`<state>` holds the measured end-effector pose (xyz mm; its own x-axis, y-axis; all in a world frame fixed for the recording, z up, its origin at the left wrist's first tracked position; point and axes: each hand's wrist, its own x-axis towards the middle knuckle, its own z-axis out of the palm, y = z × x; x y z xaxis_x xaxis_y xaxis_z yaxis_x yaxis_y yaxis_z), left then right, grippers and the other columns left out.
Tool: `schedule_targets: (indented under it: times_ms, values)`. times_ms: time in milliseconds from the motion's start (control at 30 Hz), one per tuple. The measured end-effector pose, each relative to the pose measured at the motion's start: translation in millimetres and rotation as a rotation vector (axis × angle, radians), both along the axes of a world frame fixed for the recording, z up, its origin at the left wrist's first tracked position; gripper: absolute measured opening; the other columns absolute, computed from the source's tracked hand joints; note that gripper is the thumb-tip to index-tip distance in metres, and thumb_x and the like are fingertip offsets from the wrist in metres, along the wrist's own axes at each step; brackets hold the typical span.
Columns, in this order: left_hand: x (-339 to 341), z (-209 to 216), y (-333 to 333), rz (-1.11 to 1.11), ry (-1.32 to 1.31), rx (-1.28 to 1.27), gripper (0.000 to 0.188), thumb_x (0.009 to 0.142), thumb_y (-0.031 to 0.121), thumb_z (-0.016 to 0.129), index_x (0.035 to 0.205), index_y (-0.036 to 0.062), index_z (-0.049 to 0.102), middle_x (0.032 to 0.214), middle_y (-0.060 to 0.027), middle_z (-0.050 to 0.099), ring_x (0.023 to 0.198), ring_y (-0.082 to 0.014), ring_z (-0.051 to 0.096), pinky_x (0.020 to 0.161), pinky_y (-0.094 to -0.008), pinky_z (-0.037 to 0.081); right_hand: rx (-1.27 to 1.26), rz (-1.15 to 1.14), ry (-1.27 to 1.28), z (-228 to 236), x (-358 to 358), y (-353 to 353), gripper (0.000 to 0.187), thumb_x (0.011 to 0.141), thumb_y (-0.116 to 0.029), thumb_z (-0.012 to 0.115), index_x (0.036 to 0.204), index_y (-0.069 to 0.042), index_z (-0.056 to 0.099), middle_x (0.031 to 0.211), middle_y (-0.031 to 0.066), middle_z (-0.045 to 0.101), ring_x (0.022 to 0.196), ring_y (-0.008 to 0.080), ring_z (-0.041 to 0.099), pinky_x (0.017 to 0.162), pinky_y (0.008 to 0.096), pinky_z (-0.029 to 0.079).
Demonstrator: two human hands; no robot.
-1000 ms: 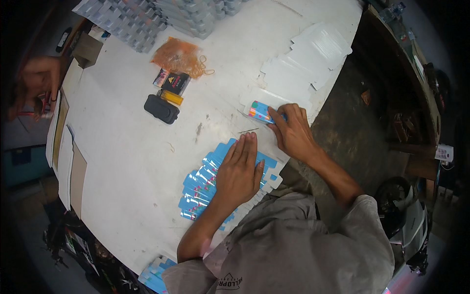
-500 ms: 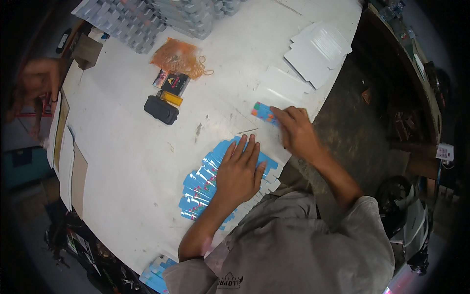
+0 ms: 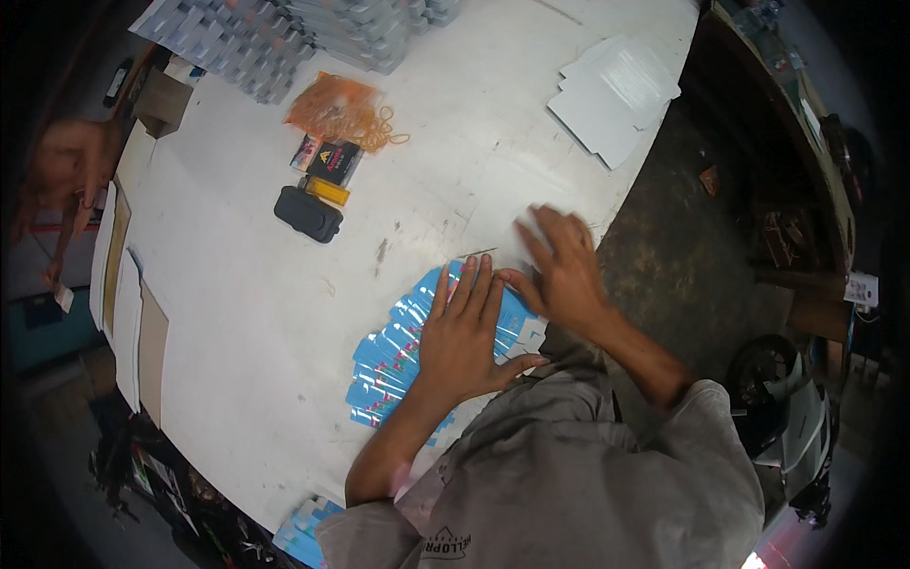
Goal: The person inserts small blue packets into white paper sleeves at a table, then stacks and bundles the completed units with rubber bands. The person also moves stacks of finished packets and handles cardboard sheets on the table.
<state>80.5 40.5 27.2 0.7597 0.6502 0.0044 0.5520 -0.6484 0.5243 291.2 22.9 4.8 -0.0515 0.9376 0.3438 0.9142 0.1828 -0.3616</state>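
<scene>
A fan of overlapping blue printed card pieces [image 3: 381,368], shaped like flat folded cartons with white tabs, lies on the table close to my body. My left hand [image 3: 462,341] rests flat on the fan, its fingers stretched forward and its thumb out to the right. At the fan's right end is my right hand [image 3: 569,270], its fingers spread and slightly blurred. The right thumb is beside the left fingertips, over the blue pieces. No piece shows in the right hand. Part of the fan is hidden under my left hand and forearm.
White flat cartons [image 3: 607,104] lie at the far right. Toward the back are grey carton stacks [image 3: 370,38], an orange bag of rubber bands [image 3: 332,106], a dark packet [image 3: 334,161], a yellow lighter [image 3: 328,191] and a black case [image 3: 308,214]. Another person [image 3: 71,171] is at left.
My right hand has come back toward the fan, and the blue piece it held farther out is no longer seen in it. My left thumb has swung outward.
</scene>
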Motion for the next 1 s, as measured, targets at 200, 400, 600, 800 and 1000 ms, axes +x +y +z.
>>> schedule_targets:
  times_ms: [200, 400, 600, 800, 1000]
  values:
    - [-1.7, -6.8, -7.8, 0.035, 0.058, -0.024, 0.061, 0.102, 0.035, 0.059, 0.146, -0.0068, 0.051, 0.157, -0.0322, 0.041, 0.150, -0.0473, 0.036, 0.122, -0.0581, 0.028, -0.088, 0.105, 0.173, -16.7, 29.8, 6.0, 0.047, 0.088, -0.022, 0.078, 0.127, 0.000, 0.064, 0.125, 0.0197, 0.061, 0.112, 0.0378, 0.059, 0.096, 0.0536, 0.046]
    - [-1.6, -10.6, -8.3, 0.073, 0.016, 0.039, 0.065, 0.101, 0.029, 0.058, 0.153, -0.0056, 0.042, 0.158, -0.0365, 0.037, 0.151, -0.0475, 0.034, 0.122, -0.0589, 0.027, 0.109, 0.072, -0.011, 7.8, 1.9, 20.5, 0.032, 0.093, -0.009, 0.066, 0.124, 0.001, 0.064, 0.091, 0.0204, 0.067, 0.083, 0.0390, 0.063, 0.075, 0.0468, 0.050]
    - [-1.1, -6.7, -9.9, 0.031, 0.113, 0.120, 0.077, 0.092, 0.023, 0.063, 0.157, -0.0073, 0.034, 0.164, -0.0318, 0.030, 0.156, -0.0441, 0.026, 0.126, -0.0598, 0.017, -0.655, 0.160, 0.479, 27.2, -16.5, -5.8, 0.012, 0.096, -0.009, 0.061, 0.096, 0.002, 0.064, 0.079, 0.0294, 0.066, 0.079, 0.0509, 0.066, 0.077, 0.0575, 0.050]
    - [-2.3, -6.3, -1.4, -0.009, 0.062, 0.032, 0.077, 0.090, 0.023, 0.065, 0.154, -0.0093, 0.037, 0.163, -0.0282, 0.035, 0.155, -0.0431, 0.028, 0.127, -0.0600, 0.017, -0.049, -0.331, -0.032, 3.6, 51.5, 62.2, 0.043, 0.094, -0.025, 0.072, 0.126, 0.003, 0.065, 0.130, 0.0243, 0.065, 0.120, 0.0407, 0.062, 0.103, 0.0521, 0.047]
    - [-2.0, -12.2, -1.7, 0.014, -0.028, 0.040, 0.067, 0.098, 0.031, 0.063, 0.149, -0.0083, 0.045, 0.157, -0.0300, 0.043, 0.149, -0.0438, 0.038, 0.122, -0.0574, 0.028, -0.165, -0.218, 0.470, 4.4, 65.3, 51.0, 0.038, 0.097, -0.003, 0.064, 0.135, -0.002, 0.064, 0.113, 0.0166, 0.071, 0.114, 0.0330, 0.065, 0.103, 0.0502, 0.045]
